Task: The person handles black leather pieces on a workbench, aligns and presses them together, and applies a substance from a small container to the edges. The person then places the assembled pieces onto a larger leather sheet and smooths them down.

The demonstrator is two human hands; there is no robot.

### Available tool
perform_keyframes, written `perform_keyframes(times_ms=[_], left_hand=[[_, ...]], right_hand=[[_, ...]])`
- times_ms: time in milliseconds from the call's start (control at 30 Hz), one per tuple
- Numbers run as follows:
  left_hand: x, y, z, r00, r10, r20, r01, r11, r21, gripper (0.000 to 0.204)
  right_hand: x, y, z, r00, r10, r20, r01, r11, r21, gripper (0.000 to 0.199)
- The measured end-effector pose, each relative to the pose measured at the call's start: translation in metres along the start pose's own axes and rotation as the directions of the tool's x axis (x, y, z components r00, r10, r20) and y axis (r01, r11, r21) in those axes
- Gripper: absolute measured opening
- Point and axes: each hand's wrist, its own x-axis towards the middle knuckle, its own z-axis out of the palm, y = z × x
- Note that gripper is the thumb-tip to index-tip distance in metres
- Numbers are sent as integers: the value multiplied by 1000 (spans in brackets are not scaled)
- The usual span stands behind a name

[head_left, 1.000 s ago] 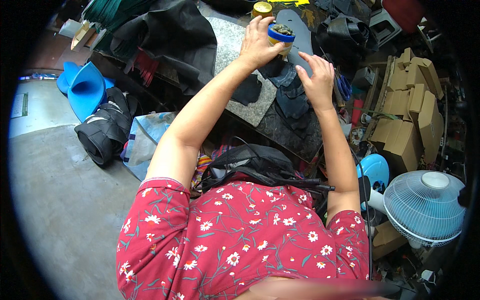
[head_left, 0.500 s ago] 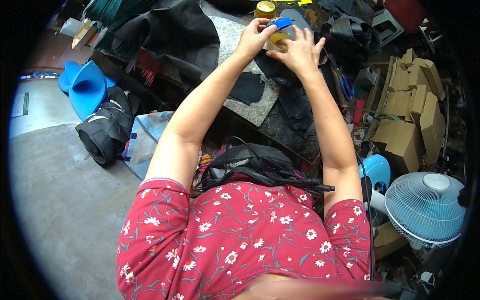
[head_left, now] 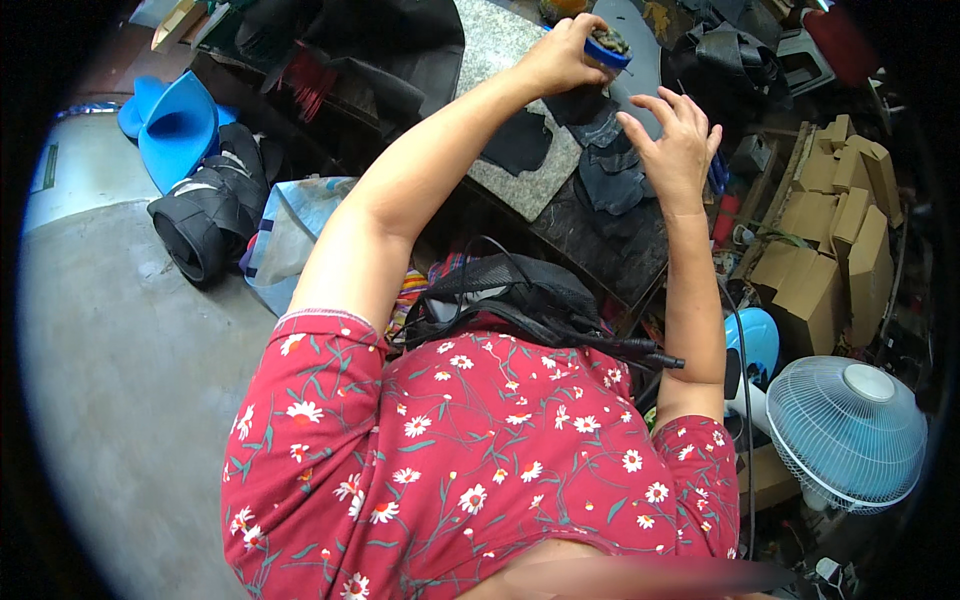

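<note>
My left hand [head_left: 568, 58] is closed round a small jar with a blue lid [head_left: 612, 60] at the top of the workbench. Grey-green, crusty matter shows inside the blue rim; the part of the jar behind my fingers is hidden. To the right and nearer, my right hand [head_left: 676, 145] is raised with its fingers spread and nothing in them. Below the jar, dark cut pieces of sheet material [head_left: 610, 178] lie on the bench. Another dark piece [head_left: 520, 142] rests on a pale speckled slab [head_left: 548, 185].
A second jar [head_left: 562, 8] stands at the top edge. Black sheets [head_left: 390, 50] drape over the bench's left side. Brown cardboard boxes [head_left: 800, 285] and a blue-bladed fan [head_left: 848, 430] are on the right. Blue foam pieces [head_left: 178, 130] stand at left, and a cable hangs beside my right arm.
My right hand has come away from the jar, moving right and nearer. My left hand has turned and moved right with the blue lid, whose crusty side now shows. The view has shifted slightly.
</note>
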Motion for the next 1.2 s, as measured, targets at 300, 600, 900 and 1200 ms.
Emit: perform_keyframes(times_ms=[300,600,900,1200], left_hand=[[3,-13,-48,964,-196,-181,229,955,186,75],[-114,24,-71,937,-219,273,17,807,590,37],[-147,24,-62,977,-154,150,52,848,528,40],[-144,21,-66,968,-175,178,60,855,515,39]], right_hand=[[-37,2,19,995,-47,89,31,985,172,35],[-47,-3,41,964,-151,218,73,941,332,32],[-38,-37,87,912,-257,321,206,961,185,45],[-54,-34,81,890,-293,348,204,941,270,38]])
